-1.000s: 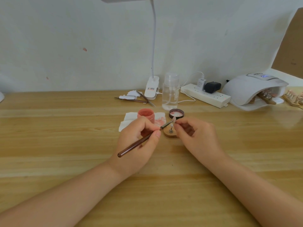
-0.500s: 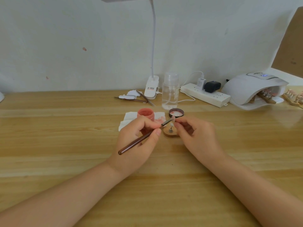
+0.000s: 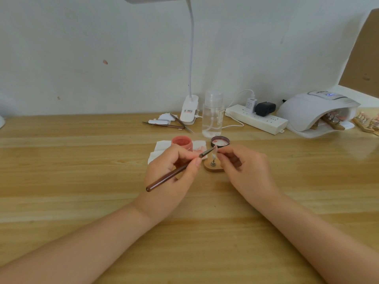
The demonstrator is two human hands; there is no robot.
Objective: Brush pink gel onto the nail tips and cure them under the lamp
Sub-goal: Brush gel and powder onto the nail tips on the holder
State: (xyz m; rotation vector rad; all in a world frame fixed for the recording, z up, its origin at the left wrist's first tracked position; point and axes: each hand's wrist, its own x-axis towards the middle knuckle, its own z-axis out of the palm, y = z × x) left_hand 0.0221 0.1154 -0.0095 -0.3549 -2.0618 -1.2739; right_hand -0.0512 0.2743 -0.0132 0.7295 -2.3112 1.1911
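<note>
Item: gel application to 1 nail tip, wooden table (image 3: 82, 165). Our left hand (image 3: 174, 177) was closed in a pen grip on the brush (image 3: 176, 174), thumb and forefinger pinched near the ferrule, the dark handle trailing back toward the wrist. Our right hand (image 3: 244, 171) was curled, its fingertips (image 3: 222, 155) pinched at the nail tip (image 3: 214, 153), which stood on a metal post above the small wooden stand (image 3: 213, 168); whether they gripped the tip itself or only steadied the post we could not tell. The bristles met the tip's upper edge. The open jar of pink gel (image 3: 182, 141) sat on a stained white tissue (image 3: 162, 147) just behind the left hand, its lid (image 3: 219, 141) upturned beside it. The curing lamp (image 3: 313, 111) stood well apart at the right rear, with other stands under its hood and more beside it. Handling note, as our judgement: we did best to keep both wrists resting on the wood, load little gel, draw thin strokes along the tip's length, keep the gel off our fingertips, and hold the post steady so the wet tip did not tilt. Markings: the clip base of the desk lamp (image 3: 189, 109) bore a small red-and-dark label, too blurred to read; the clear pump bottle (image 3: 212, 117) carried a label edge, illegible; the curing lamp's display glowed blue, digits unreadable; the power strip (image 3: 258, 119) and its 2 adapters showed no legible print.
</note>
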